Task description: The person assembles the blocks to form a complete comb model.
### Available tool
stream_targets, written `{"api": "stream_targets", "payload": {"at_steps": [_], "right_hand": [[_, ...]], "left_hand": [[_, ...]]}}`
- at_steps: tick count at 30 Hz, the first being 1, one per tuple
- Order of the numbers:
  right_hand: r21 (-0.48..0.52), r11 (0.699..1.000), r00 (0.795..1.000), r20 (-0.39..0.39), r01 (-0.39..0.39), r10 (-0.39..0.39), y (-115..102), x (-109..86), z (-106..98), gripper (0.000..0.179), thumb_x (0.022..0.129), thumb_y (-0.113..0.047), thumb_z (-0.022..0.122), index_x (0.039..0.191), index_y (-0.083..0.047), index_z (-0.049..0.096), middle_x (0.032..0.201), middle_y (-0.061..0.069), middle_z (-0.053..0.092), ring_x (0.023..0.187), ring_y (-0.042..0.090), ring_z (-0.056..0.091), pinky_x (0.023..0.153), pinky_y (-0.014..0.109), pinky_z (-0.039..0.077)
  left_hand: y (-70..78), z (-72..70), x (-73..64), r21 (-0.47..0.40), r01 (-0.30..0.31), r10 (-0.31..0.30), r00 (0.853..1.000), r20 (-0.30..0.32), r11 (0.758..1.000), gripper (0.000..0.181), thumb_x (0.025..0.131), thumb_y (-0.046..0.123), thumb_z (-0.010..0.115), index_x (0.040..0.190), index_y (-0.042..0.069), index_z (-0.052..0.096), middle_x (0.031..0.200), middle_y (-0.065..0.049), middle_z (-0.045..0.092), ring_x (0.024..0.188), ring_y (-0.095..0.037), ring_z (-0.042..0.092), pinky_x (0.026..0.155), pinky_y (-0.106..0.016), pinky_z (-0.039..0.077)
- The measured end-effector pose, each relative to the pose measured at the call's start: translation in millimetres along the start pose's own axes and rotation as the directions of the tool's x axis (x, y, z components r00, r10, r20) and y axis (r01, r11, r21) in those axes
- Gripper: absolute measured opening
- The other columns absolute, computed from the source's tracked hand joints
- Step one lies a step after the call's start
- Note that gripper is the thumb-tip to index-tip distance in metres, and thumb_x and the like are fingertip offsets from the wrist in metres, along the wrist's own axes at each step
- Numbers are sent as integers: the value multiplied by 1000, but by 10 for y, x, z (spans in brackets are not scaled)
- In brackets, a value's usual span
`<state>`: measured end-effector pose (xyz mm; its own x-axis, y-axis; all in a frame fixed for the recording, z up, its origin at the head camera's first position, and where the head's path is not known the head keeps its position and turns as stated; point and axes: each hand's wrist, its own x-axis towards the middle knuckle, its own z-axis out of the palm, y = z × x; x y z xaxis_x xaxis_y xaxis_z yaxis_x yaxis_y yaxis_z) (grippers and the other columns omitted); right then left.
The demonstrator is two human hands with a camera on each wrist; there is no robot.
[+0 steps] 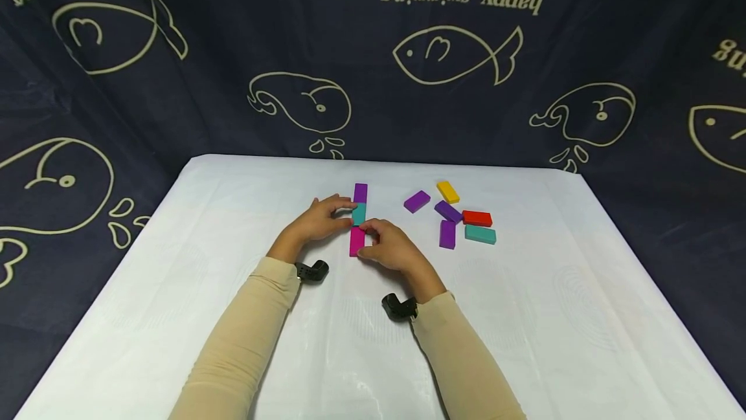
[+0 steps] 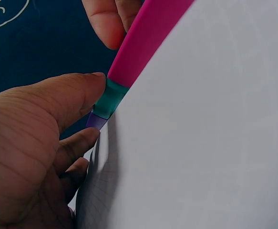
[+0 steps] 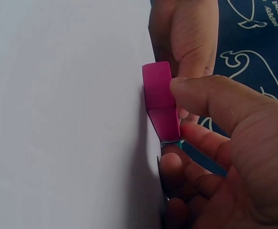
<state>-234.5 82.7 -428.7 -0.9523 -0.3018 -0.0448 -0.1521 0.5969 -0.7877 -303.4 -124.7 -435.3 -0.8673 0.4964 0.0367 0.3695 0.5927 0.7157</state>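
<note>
Three blocks lie end to end in a line on the white table: a purple block (image 1: 361, 193) farthest, a teal block (image 1: 359, 214) in the middle, a magenta block (image 1: 357, 242) nearest. From the left, my left hand (image 1: 321, 218) holds the teal block between thumb and index finger; its index tip is close to the purple one in the left wrist view. My right hand (image 1: 396, 246) grips the magenta block (image 3: 159, 88) from the right, thumb by the near end and index finger by the far end. Part of the teal block is hidden behind fingers in the right wrist view.
Right of the line lie several loose blocks: a yellow block (image 1: 448, 191), a red block (image 1: 477, 218), a second teal block (image 1: 480, 234) and purple ones, among them a purple block (image 1: 417, 201). A dark printed cloth (image 1: 373, 122) hangs behind the white table (image 1: 559, 342).
</note>
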Motion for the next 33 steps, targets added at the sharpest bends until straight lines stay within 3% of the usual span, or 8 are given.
{"api": "stream_targets", "payload": {"at_steps": [9,21,33], "right_hand": [[-19,1000,1000,-7,3,-3,5,-6,0,48,83,-12,79,127,-6,62,104,8,59,95,23,52,86,36,47],[-31,999,1000,-10,14,-14,-3,15,-9,46,85,-15,78,127,-7,62,92,8,57,87,20,51,74,32,44],[-46,999,1000,-12,-4,3,-2,15,5,47,85,-15,78,128,-8,61,105,8,59,94,22,52,85,36,46]], "left_hand": [[-13,15,8,5,-6,6,1000,3,1000,44,94,22,66,136,8,61,149,-14,48,148,-32,23,118,-57,-6],[-26,5,25,3,3,-3,1000,0,1000,44,94,22,66,136,10,61,149,-13,47,148,-32,23,118,-57,-6],[3,3,11,-7,6,-6,1000,0,1000,44,94,21,66,136,9,60,149,-14,47,148,-31,24,118,-56,-6]]}}
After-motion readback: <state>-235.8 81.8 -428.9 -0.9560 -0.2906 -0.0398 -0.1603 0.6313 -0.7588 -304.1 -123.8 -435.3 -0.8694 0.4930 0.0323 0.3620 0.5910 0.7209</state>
